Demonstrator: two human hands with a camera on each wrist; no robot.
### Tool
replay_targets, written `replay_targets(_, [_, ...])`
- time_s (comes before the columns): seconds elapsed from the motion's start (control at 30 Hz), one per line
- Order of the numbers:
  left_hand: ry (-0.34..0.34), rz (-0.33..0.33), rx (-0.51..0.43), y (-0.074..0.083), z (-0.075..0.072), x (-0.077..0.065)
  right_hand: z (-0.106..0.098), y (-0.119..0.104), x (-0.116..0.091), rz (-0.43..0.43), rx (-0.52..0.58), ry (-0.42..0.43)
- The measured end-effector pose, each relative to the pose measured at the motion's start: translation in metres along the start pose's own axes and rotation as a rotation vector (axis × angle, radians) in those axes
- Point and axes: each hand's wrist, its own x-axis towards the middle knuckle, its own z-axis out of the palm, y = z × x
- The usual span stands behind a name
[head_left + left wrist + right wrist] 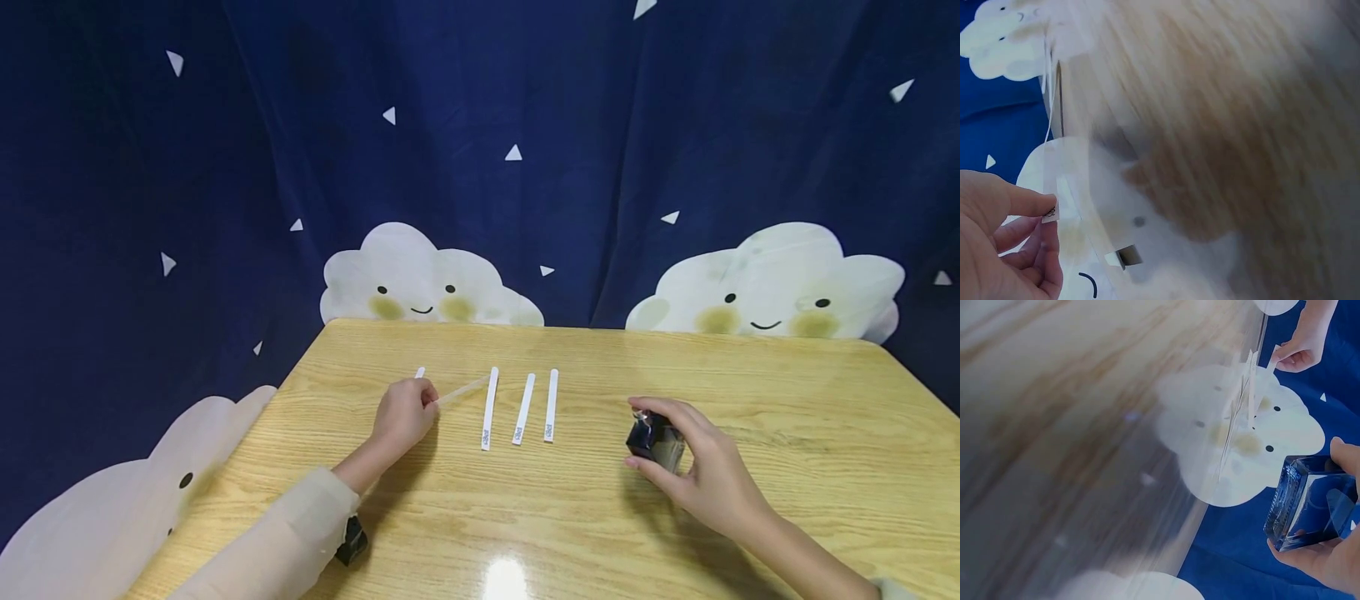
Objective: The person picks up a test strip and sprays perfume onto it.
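Note:
My left hand [405, 412] pinches a thin white paper test strip [463, 389] by one end, holding it above the table. In the left wrist view, printed marks show on the strip [1052, 214] beside the thumb. Three similar strips, a left one [490, 410], a middle one [524, 408] and a right one [551, 406], lie apart on the table to the right of that hand. Another strip's tip [420, 372] shows just behind it. My right hand [708, 471] grips a square glass bottle [1313, 503] between thumb and fingers, its black part [642, 435] facing left.
A black object [352, 542], partly hidden by the left sleeve [292, 533], stands near the table's front. The wooden table [570, 508] reflects light at its front. Behind it hangs a dark blue curtain [465, 183] with white clouds.

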Motion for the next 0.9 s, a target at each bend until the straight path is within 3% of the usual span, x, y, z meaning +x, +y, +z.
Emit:
replay_targets(0.17, [-0.019, -0.098, -0.16, -0.002, -0.001, 0.001, 0.0, 0.0, 0.0, -0.001, -0.002, 0.006])
replay_targets(0.4, [-0.015, -0.151, -0.256, -0.002, -0.002, 0.002, 0.001, 0.001, -0.001, 0.002, -0.014, 0.003])
replay_targets(0.9, [-0.197, -0.363, -0.566, 0.019, -0.002, 0.0, 0.005, 0.005, 0.002, 0.008, -0.017, 0.003])
